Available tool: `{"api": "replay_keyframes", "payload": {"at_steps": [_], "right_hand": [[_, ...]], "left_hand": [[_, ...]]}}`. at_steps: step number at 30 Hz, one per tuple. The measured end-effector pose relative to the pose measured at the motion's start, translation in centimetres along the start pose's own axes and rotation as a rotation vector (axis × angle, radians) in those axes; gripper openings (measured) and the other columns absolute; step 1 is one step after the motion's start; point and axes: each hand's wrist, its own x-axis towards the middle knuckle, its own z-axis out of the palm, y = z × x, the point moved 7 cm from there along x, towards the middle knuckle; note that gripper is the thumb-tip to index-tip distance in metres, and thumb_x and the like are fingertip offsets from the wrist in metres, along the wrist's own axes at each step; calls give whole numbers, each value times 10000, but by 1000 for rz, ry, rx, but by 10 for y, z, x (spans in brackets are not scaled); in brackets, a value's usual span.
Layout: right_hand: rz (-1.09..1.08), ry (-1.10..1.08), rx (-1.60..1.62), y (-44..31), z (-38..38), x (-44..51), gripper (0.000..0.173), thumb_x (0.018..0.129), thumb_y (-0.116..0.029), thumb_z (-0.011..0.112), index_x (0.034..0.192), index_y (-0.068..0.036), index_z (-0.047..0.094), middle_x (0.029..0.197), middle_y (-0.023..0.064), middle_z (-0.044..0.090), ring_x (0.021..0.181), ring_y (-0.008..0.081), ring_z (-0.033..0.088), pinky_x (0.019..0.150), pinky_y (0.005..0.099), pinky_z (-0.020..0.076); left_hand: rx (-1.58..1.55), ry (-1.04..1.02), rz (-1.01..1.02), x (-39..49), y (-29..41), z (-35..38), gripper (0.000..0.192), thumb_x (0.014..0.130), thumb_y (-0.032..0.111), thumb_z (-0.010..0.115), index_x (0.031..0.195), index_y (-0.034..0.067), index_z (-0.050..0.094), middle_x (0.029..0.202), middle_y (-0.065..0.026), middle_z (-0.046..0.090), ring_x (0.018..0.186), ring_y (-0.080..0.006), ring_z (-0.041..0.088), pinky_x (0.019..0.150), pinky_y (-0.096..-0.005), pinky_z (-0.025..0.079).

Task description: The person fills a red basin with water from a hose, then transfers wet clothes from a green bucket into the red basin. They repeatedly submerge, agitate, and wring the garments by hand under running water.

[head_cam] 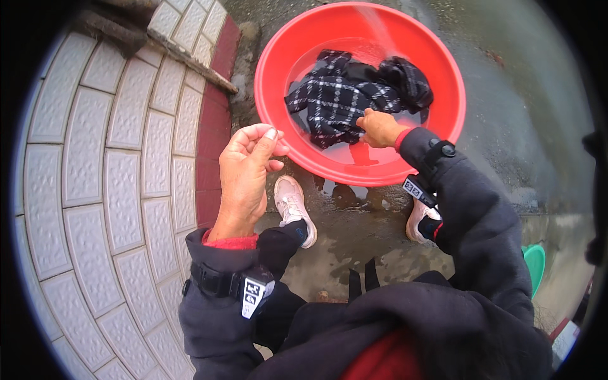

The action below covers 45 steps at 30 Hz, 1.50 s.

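Observation:
A round red plastic basin (273,109) stands on the wet ground in front of me, with water and a black-and-white checked cloth or garment (332,97) in it. Water streams (377,28) into the basin from its far side. My right hand (380,128) reaches over the near right part of the basin, its fingers at the near edge of the checked cloth; whether they pinch it cannot be made out. My left hand (254,161) is raised just left of the basin's rim, thumb against the curled fingers, with nothing plainly seen between them.
A wall of pale tiles (123,175) with a dark red base (209,156) runs along the left. My shoes (292,199) are on wet concrete below the basin. Part of a green plastic container (534,268) shows at the lower right. A narrow ledge (190,61) juts out at the upper left.

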Motion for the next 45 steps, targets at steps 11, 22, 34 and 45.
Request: {"api": "replay_keyframes", "payload": {"at_steps": [11,22,34,45], "right_hand": [[-319,152,-405,-59,97,87,567,697,-281,596,1221,-166,413,1279,76,314,1203,266,275,931,538,231],[-68,252,142,78,-53,89,282,583,-14,506,825,-78,638,718,170,595,699,320,584,636,378,476],[666,713,266,277,-164,11,308,652,-153,485,909,-81,640,688,94,622,580,198,596,599,308,470],[-243,16,-273,52,24,78,530,561,-288,726,1033,-128,547,1177,109,381,1161,298,304,837,475,346]], "left_hand": [[91,-5,-58,12,4,-1,156,833,108,525,957,15,508,907,-85,573,695,-102,554,550,-190,420],[99,-38,-61,30,12,17,163,835,106,521,966,8,510,911,-83,576,703,-101,552,551,-189,420],[68,23,20,42,23,-7,166,836,100,522,973,8,509,919,-89,577,696,-93,555,549,-179,418],[89,38,-6,49,22,1,169,828,102,535,962,2,512,908,-88,581,700,-93,556,559,-180,422]]}}
